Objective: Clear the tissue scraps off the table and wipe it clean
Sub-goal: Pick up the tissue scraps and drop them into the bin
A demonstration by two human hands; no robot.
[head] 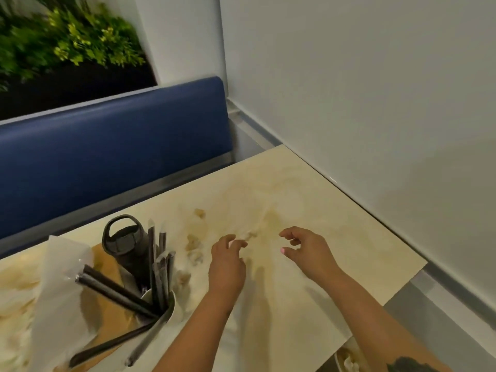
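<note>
- My left hand (227,260) and right hand (303,251) hover above the table (335,218), fingers loosely curled and holding nothing.
- Tissue scraps (194,247) lie just left of my left hand; one small scrap (251,234) lies between both hands.
- I judge the scraps very light, soft and easy to tear, so I would pinch each at its middle.

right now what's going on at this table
A person is reaching both bare hands over a cream table toward small tissue scraps scattered near its middle. The left hand and right hand hover with fingers loosely curled, holding nothing that shows. To the left stand a dark bottle and a cup of wrapped straws. No cloth is visible, so wiping has not begun.
</note>
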